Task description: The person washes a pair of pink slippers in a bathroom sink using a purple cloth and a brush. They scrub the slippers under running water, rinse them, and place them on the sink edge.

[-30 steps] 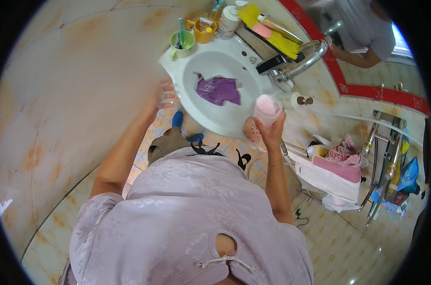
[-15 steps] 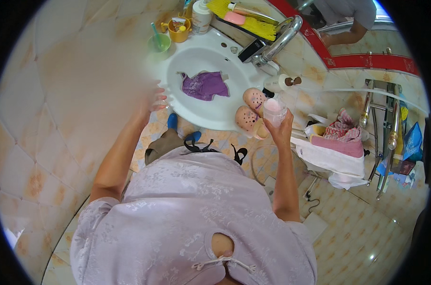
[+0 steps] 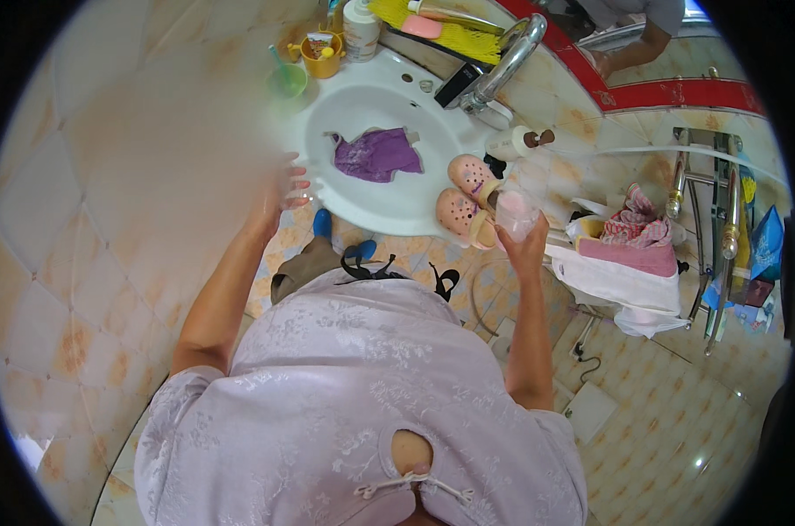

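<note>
A clear, round cup of pale pink contents (image 3: pixel 516 210), right of the white oval washbasin (image 3: pixel 380 215), has its mouth turned upward, its long axis slightly tilted. Beige perforated clogs (image 3: pixel 458 213) sit between them; a crumpled purple cloth (image 3: pixel 380 156) lies in the washbasin. The right hand (image 3: pixel 525 240) grips the cup, forearm forward; the half-blurred left hand (image 3: pixel 285 188) hangs with fingers spread.

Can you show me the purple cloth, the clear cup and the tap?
Purple cloth (image 3: pixel 378 156): head view, on its middle.
Clear cup (image 3: pixel 516 217): head view, on its side.
Tap (image 3: pixel 512 63): head view, on its curved spout.
</note>
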### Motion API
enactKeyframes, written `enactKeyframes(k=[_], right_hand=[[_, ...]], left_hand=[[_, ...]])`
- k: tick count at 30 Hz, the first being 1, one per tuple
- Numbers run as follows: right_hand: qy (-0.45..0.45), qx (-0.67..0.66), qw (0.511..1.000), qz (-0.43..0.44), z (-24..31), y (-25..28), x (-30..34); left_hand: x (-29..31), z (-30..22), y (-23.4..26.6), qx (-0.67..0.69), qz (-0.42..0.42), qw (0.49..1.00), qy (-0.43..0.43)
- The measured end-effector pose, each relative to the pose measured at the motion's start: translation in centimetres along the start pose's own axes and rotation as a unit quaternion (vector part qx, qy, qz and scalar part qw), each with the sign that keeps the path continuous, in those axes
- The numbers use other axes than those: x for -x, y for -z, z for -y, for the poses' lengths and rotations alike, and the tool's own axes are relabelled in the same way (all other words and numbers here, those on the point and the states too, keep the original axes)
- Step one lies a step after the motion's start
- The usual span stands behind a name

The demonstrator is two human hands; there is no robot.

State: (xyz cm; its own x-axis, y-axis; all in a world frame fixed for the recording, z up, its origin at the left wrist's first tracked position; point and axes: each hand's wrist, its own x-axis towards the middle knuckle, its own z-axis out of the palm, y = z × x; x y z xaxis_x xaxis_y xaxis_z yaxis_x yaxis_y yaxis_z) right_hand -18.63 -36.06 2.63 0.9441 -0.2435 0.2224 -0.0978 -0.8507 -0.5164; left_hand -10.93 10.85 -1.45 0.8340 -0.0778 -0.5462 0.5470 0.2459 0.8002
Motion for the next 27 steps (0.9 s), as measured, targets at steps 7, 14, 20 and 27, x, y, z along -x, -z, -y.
enactKeyframes(k=[7,14,20,27], right_hand=[[0.025,-0.017,0.994,0.105,1.8,0.6,3.0],[0.023,-0.030,0.990,0.137,1.9,0.0,5.5],[-0.213,-0.320,0.918,0.101,0.8,-1.2,6.7],[0.105,-0.223,0.945,0.214,10.3,-9.3,1.9]], left_hand=[[-0.7,0.0,-0.5,0.005,0.015,1.000,0.001],[-1.0,0.0,-0.8,-0.002,0.029,1.000,-0.002],[-0.7,-0.6,-3.5,-0.121,0.031,0.991,-0.038],[1.2,-1.8,-12.5,-0.413,0.109,0.843,-0.326]])
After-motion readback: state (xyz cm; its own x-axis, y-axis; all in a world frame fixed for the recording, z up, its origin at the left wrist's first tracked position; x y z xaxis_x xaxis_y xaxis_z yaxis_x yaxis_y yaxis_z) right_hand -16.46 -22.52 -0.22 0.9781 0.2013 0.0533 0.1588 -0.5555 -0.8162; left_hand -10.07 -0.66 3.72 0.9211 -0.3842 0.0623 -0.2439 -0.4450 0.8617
